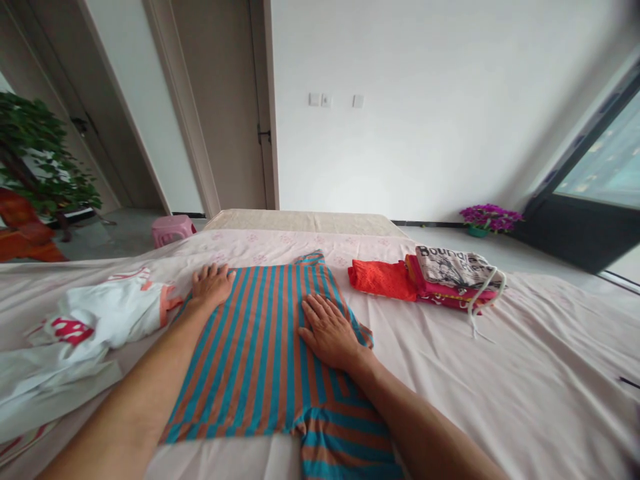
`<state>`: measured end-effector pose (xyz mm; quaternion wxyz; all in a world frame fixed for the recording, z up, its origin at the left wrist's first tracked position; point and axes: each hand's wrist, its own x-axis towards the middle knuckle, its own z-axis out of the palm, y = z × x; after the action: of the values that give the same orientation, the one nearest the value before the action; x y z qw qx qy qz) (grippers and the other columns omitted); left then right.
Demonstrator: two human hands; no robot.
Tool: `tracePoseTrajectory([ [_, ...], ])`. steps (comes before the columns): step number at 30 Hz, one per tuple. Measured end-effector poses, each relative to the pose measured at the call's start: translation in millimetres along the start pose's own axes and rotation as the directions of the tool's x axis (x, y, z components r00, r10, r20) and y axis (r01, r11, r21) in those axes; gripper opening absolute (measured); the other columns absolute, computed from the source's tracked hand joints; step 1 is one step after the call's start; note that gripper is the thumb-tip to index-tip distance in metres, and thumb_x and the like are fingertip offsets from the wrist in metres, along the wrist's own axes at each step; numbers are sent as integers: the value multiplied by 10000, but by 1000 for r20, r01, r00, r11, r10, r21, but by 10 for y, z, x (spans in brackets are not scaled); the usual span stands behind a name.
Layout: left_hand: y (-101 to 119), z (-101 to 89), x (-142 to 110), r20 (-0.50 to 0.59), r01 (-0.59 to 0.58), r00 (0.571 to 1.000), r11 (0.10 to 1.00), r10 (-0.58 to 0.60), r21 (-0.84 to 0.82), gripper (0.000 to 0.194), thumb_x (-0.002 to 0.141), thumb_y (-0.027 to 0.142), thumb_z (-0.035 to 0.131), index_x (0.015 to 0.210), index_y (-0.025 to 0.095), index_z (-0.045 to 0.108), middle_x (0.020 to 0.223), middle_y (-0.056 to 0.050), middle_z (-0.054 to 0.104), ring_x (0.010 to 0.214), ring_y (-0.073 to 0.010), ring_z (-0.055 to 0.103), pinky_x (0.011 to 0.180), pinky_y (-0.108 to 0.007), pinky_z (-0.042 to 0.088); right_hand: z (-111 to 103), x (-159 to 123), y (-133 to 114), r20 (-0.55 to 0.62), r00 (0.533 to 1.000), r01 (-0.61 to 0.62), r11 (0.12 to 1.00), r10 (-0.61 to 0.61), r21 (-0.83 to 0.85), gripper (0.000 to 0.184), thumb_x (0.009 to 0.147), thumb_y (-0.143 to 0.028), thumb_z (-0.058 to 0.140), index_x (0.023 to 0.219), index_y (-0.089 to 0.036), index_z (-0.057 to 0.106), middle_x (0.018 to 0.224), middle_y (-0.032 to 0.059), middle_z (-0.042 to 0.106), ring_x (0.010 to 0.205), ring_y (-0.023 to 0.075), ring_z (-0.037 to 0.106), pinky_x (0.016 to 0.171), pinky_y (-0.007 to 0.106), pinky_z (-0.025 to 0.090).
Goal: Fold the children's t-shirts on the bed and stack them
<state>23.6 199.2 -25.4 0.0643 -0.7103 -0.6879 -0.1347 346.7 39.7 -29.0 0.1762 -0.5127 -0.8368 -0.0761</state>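
A teal and brown striped shirt (260, 333) lies spread on the pale pink sheet, with one sleeve pointing toward me. My left hand (213, 283) rests on the far left edge of the shirt, palm down with the fingers stretched out. On the right part of the shirt, my right hand (330, 333) lies flat with its fingers extended. Neither hand grips anything. My forearms cover parts of the shirt's left and right edges.
Left of the shirt sits a crumpled heap of white clothes (110, 310) with red and orange parts. To the right are a red folded cloth (383, 279) and a folded stack with a printed drawstring garment (453, 268) on top. A pink stool (173, 230) stands beyond the bed.
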Motion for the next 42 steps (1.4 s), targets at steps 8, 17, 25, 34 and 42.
tracePoseTrajectory([
  [8,152,-215,-783,37,-322,945,945,324,-61,607,970,484,284,1503,209,384,1613,-77,296,1487,-239,252,1205,-414,188,9,-7,-12,-8,1000,4,1000,-4,-8,595,1006,-497,376,1483,-146,433,1561,106,368,1446,284,322,1200,463,257],
  [17,-615,-352,-1341,108,-271,957,963,268,9,531,917,399,350,1388,242,540,1509,-63,481,1471,-238,298,1193,-455,220,-67,-109,2,58,998,5,998,-2,-59,567,994,-469,436,1477,-172,441,1551,115,385,1442,268,334,1192,454,265],
  [25,-1136,-672,-1923,43,-312,946,936,323,-165,493,895,500,409,1242,250,655,1433,-65,562,1335,-238,499,1146,-382,364,-793,-773,180,82,994,57,993,-66,107,395,943,-285,507,1318,-202,598,1367,98,599,1291,256,516,1106,468,371],
  [34,-1258,-1074,-2602,101,-380,900,877,423,-293,359,818,492,576,1169,483,653,1229,101,688,1173,-232,628,1033,-381,506,-1565,-1601,-29,282,888,227,879,-364,420,470,768,-112,520,1189,-256,672,1174,60,694,1058,210,638,931,355,502],
  [42,-1124,-994,-2577,35,-270,951,880,308,-390,298,861,482,510,996,293,695,1099,-7,737,1066,-211,667,985,-295,494,-1309,-1498,-109,190,947,169,905,-259,389,341,793,-81,483,1054,-215,657,1055,81,702,1027,214,628,965,375,453],
])
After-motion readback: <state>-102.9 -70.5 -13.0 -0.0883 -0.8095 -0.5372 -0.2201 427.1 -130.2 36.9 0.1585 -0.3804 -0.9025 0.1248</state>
